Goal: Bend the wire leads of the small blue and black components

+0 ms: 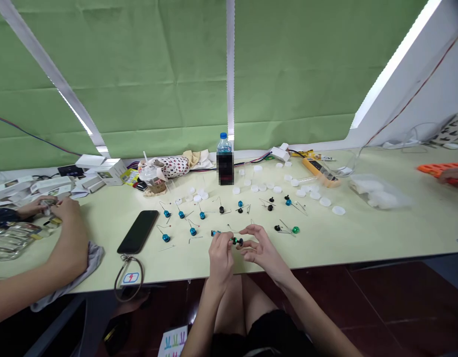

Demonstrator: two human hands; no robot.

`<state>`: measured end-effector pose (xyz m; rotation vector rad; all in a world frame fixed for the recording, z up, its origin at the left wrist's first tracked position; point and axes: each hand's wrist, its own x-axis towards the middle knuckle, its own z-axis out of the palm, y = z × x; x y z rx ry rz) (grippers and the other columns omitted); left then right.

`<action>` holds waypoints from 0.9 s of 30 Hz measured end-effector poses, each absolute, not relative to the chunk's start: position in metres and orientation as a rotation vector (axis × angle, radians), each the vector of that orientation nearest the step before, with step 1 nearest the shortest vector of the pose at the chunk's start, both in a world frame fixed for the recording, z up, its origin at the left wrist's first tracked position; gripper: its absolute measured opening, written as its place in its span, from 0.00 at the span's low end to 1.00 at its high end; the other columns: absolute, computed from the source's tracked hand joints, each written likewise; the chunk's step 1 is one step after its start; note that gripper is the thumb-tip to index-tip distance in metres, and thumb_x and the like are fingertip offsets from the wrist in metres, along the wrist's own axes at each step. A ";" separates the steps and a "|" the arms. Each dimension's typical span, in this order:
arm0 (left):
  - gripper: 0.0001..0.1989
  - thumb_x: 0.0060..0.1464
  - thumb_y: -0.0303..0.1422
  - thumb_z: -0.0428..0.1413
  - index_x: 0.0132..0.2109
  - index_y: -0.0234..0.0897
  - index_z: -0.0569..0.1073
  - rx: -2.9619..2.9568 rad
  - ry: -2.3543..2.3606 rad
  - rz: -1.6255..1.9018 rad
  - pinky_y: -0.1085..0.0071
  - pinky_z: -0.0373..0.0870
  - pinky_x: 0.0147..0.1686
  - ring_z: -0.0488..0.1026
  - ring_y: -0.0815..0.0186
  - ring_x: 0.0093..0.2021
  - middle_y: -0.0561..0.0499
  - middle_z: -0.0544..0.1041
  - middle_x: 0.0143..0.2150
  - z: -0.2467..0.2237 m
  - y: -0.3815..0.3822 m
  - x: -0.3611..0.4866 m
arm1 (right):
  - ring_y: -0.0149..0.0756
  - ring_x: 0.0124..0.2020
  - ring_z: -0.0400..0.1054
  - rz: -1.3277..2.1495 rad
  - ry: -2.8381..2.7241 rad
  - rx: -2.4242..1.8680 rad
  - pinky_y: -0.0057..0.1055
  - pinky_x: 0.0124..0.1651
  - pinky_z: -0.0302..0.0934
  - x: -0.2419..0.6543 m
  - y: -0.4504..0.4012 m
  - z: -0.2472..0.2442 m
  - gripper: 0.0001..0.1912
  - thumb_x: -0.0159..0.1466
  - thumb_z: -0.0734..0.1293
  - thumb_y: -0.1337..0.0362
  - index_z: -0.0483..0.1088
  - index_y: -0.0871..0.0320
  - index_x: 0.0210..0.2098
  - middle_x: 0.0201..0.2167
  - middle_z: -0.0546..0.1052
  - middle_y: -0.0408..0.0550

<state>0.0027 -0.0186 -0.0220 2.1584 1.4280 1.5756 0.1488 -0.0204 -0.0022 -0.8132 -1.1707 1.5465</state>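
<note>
Although it is tiny, the black spool-shaped component (236,241) with a green band is easy to place: it sits near the table's near edge, at centre, pinched by the left hand (220,260). The right hand (264,251) hovers half open just to its right, fingers curled. The piece looks light and stiff (its thin wire lead (230,229) would likely bend easily, so the round body seems the safest hold). Around it, on the pale cream tabletop (325,233), lie teal-capped pieces (192,231) and, farther away, white plastic caps (277,189).
</note>
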 end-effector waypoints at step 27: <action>0.13 0.64 0.27 0.40 0.36 0.37 0.68 2.086 1.401 1.425 0.69 0.61 0.33 0.64 0.63 0.33 0.49 0.70 0.30 -0.021 -0.025 0.008 | 0.34 0.32 0.69 1.347 -1.328 -0.999 0.34 0.35 0.65 0.150 -0.029 -0.021 0.23 0.62 0.62 0.46 0.63 0.55 0.50 0.44 0.70 0.52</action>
